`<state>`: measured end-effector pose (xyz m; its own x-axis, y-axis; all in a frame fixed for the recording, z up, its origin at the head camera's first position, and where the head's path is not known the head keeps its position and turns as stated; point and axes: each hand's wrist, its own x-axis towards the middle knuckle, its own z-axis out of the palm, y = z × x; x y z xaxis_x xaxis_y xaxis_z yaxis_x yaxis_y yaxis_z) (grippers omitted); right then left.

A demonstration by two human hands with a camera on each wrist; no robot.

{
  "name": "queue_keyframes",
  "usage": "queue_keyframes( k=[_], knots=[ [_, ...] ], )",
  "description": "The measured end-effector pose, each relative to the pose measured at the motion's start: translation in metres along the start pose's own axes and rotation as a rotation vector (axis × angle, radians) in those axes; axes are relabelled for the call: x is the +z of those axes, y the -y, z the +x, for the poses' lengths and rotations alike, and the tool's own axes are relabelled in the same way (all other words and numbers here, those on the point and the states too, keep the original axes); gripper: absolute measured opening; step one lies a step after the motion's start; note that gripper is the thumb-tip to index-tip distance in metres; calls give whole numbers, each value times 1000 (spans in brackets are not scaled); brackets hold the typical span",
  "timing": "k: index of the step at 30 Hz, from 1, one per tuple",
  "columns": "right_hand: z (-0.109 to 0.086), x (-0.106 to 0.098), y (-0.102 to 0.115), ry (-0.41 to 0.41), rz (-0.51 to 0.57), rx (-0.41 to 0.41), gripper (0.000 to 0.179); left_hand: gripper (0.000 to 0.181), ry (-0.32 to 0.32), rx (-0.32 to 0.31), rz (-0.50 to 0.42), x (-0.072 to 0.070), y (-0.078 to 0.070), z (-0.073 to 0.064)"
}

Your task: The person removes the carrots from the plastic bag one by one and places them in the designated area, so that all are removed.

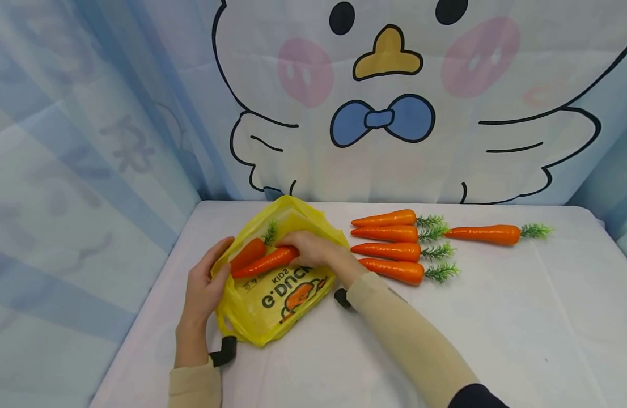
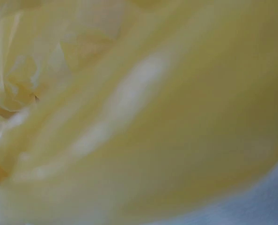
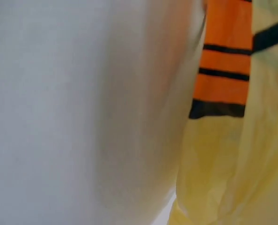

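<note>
A yellow plastic bag (image 1: 259,331) with dark lettering and an orange print lies on the white table, its mouth spread apart. At its left edge my left hand (image 1: 203,286) grips the plastic, thumb toward the opening. My right hand (image 1: 310,248) reaches over the bag's right side and holds a toy carrot (image 1: 265,263) by its thick end, the tip pointing left. Behind that one, another carrot (image 1: 249,254) with a green top sits in the bag's mouth. Yellow plastic (image 2: 176,122) fills the left wrist view, blurred. The right wrist view catches the bag's orange print (image 3: 223,84) but neither hand.
Several carrots (image 1: 390,250) lie in a stacked row right of the bag, tips left and green tops right. One more carrot (image 1: 489,233) lies farther right. White cloth covers the table (image 1: 522,328). A printed curtain (image 1: 385,170) hangs behind it, another at the left.
</note>
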<state>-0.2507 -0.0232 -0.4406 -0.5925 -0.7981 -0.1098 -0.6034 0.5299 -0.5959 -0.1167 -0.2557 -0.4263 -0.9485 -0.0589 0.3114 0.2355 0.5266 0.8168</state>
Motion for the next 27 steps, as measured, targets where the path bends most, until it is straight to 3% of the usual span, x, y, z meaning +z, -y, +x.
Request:
queue_keyframes(
  k=[9,27],
  knots=[
    [-9,-6,3,-45,28,-41,52,50,-2,4,-2,1,-3,0],
    [-35,-25,21,-93,-23,-107,49,49,-2,31,-12,2,2,0]
  ],
)
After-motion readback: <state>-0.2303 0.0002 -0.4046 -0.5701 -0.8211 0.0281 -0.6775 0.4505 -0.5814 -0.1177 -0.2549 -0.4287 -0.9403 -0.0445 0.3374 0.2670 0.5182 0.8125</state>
